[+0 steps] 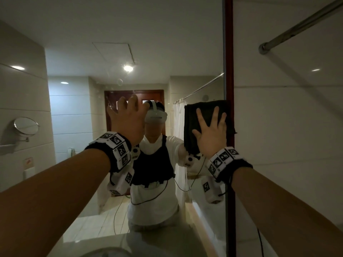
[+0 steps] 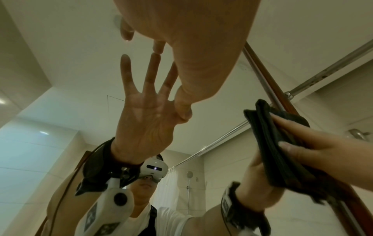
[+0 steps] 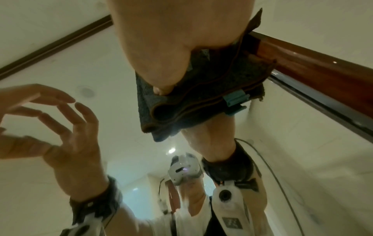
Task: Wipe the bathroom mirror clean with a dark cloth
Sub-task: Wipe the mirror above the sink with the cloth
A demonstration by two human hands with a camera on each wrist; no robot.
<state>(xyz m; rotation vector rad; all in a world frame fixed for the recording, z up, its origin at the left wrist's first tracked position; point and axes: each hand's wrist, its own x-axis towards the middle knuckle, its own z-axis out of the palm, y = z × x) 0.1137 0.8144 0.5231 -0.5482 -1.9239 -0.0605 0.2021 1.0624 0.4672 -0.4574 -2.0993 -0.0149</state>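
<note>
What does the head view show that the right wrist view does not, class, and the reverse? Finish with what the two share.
Only the head view shows the round wall mirror, the shower rail and the right hand spread flat on the dark cloth.

Only the right wrist view shows the cloth's folded layers and its teal tag.

Both show the cloth against the mirror beside its red-brown frame, and the left hand open.

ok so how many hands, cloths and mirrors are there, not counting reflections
hands: 2, left hand and right hand
cloths: 1, dark cloth
mirrors: 2, wall mirror and round shaving mirror
total: 5
</note>
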